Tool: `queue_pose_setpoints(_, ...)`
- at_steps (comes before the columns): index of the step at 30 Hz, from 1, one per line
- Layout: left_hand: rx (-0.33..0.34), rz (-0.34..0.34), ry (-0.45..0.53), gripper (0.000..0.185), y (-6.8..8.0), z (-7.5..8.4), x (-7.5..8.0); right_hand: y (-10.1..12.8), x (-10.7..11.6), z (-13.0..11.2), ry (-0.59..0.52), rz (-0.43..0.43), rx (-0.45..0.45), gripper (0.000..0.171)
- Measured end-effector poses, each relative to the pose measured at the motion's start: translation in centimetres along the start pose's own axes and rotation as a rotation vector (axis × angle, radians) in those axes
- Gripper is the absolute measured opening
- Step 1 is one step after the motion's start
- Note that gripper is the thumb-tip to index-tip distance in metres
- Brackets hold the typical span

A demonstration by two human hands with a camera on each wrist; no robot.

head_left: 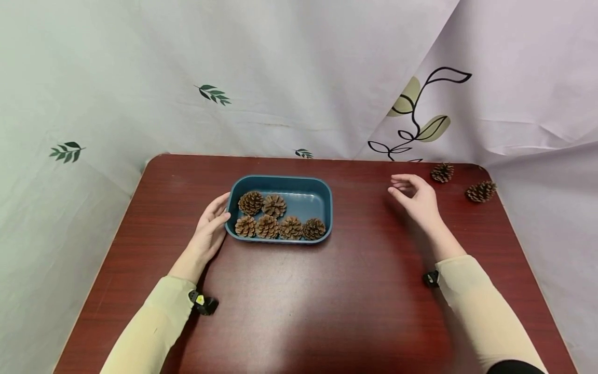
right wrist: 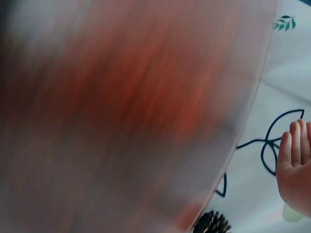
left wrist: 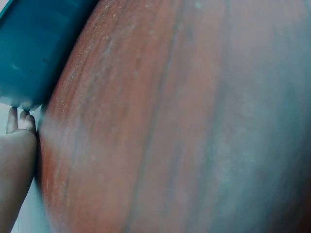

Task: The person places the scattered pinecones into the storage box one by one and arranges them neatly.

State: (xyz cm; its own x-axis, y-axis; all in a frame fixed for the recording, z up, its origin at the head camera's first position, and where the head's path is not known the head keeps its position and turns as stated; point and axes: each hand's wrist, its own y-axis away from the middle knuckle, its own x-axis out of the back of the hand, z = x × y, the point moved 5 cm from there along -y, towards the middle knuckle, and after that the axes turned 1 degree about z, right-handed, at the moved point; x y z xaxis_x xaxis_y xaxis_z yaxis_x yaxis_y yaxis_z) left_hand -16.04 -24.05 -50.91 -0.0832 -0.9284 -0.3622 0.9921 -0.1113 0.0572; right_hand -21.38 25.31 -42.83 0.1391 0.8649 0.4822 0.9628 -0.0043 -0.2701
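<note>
A dark teal tray [head_left: 308,183] sits mid-table and holds several brown pine cones [head_left: 267,226]. My left hand [head_left: 212,226] rests against the tray's left end with straight fingers; the left wrist view shows the tray wall [left wrist: 34,43] and my fingertips [left wrist: 19,121] at its edge. My right hand [head_left: 416,196] hovers above the table to the right of the tray, fingers loosely curled, holding nothing. Two loose pine cones lie at the far right corner, one [head_left: 442,172] just beyond my right hand and another [head_left: 480,191] by the edge. The blurred right wrist view shows my fingers [right wrist: 295,160] and a cone [right wrist: 213,223].
The reddish-brown wooden table [head_left: 299,301] has rounded corners. A pale fabric backdrop [head_left: 289,72] printed with leaves hangs behind and on both sides. Small black wrist cameras [head_left: 203,303] sit at my cuffs.
</note>
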Motion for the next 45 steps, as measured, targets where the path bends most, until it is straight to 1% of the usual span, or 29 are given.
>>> queue_pose_setpoints(4, 0.0, 0.0, 0.002, 0.053, -0.1, 0.1, 0.0, -0.5, 0.9, 2.4, 0.041, 0.01, -0.013, 0.034)
queue_pose_setpoints(8, 0.004, 0.005, 0.001, 0.053, -0.1, 0.1, 0.0, -0.8, 2.0, 3.5, 0.074, 0.017, -0.025, 0.034)
queue_pose_setpoints(18, 0.02, 0.006, -0.006, 0.054, -0.2, 0.1, 0.0, -1.0, 4.3, 5.2, 0.098, 0.061, -0.062, 0.035)
queue_pose_setpoints(27, 0.016, 0.008, -0.006, 0.053, -0.2, 0.0, 0.0, -1.0, 6.0, 6.7, 0.116, 0.105, -0.114, 0.037)
queue_pose_setpoints(34, 0.017, 0.012, -0.005, 0.053, -0.1, 0.0, 0.0, -1.3, 7.4, 7.4, 0.141, 0.164, -0.138, 0.036)
queue_pose_setpoints(40, 0.018, 0.009, -0.004, 0.053, -0.1, 0.0, 0.0, -1.4, 8.7, 7.5, 0.167, 0.231, -0.17, 0.036)
queue_pose_setpoints(45, 0.021, 0.014, -0.005, 0.053, -0.1, 0.0, 0.0, -1.7, 9.5, 7.7, 0.187, 0.27, -0.198, 0.039)
